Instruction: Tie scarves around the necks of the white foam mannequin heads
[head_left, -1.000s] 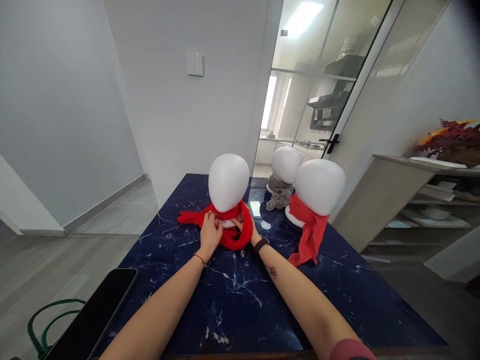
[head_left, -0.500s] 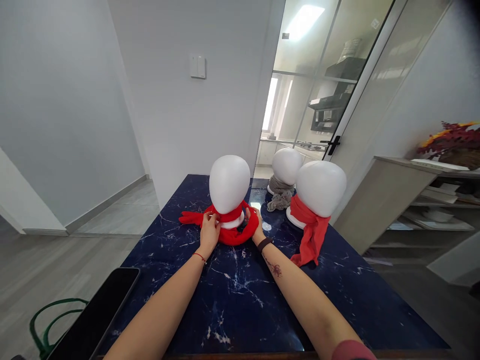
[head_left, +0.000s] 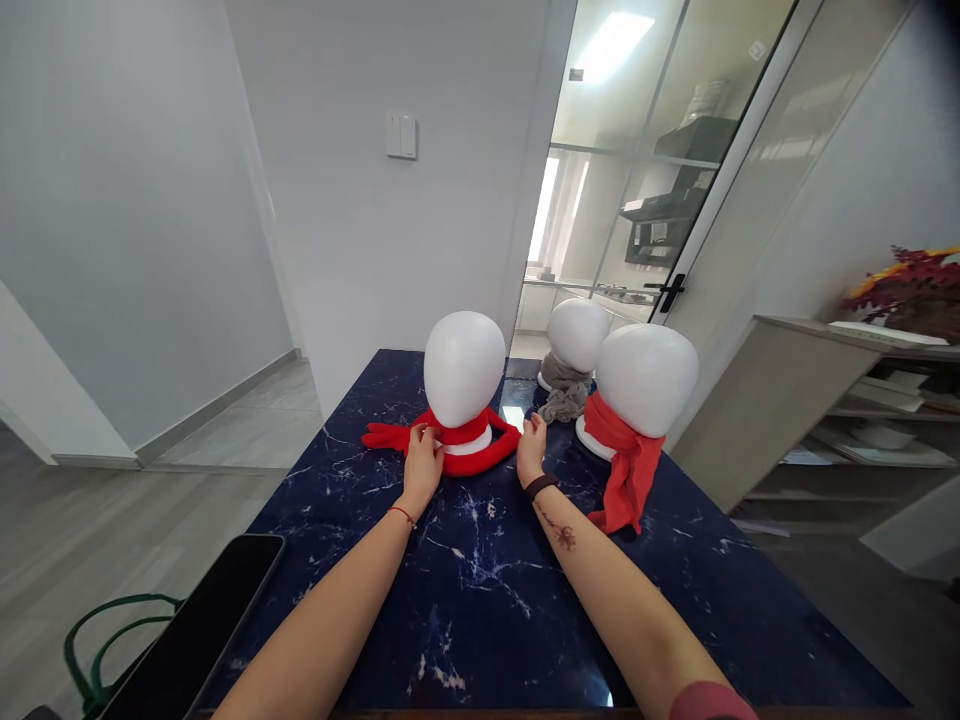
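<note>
A white mannequin head (head_left: 465,368) stands on the dark blue marbled table, a bright red scarf (head_left: 474,463) wound around its neck. One end of the scarf lies out to the left; a loop of it rests on the table around the front and right of the base. My left hand (head_left: 424,462) is closed on the scarf at the left of the neck, fingertips pinching the cloth. Just right of the loop is my right hand (head_left: 532,450), off the cloth, its fingers loosely curled and holding nothing.
A second white head (head_left: 646,375) wears a coral scarf (head_left: 628,470) on the right. Behind it stands a third head (head_left: 577,332) with a grey scarf (head_left: 564,397). A black flat-screen device (head_left: 199,620) lies at the table's left edge. Shelves (head_left: 862,420) stand to the right.
My right hand has let go of the red scarf's loop and moved slightly right. The loop has dropped flatter around the base. My left hand keeps its place at the neck.
</note>
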